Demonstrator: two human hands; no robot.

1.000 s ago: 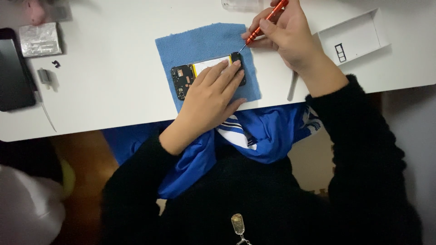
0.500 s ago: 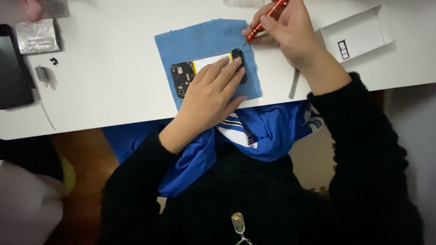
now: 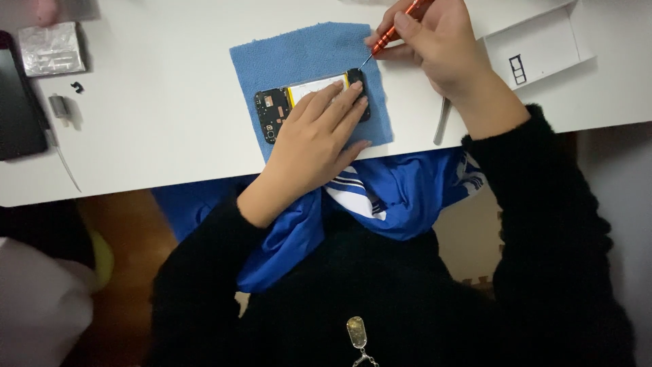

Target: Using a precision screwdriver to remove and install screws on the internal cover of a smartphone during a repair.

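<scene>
An opened phone [image 3: 277, 109] with its circuit board and pale battery showing lies on a blue cloth [image 3: 299, 54] on the white table. My left hand [image 3: 316, 139] lies flat on the phone, fingers spread, pressing it down. My right hand [image 3: 438, 44] grips a red screwdriver [image 3: 390, 30]; its thin tip meets the phone's right end by a black part [image 3: 356, 75].
A white open box [image 3: 536, 47] with a small black frame sits at the right. Metal tweezers [image 3: 441, 122] lie near the table edge. At the left are a dark panel [image 3: 17, 109], a silver foil packet [image 3: 53, 49] and small loose parts [image 3: 61, 105].
The view has shifted slightly, so everything sits a little higher in the frame. The screwdriver tip stays at the phone's right end and my left hand stays on the phone.
</scene>
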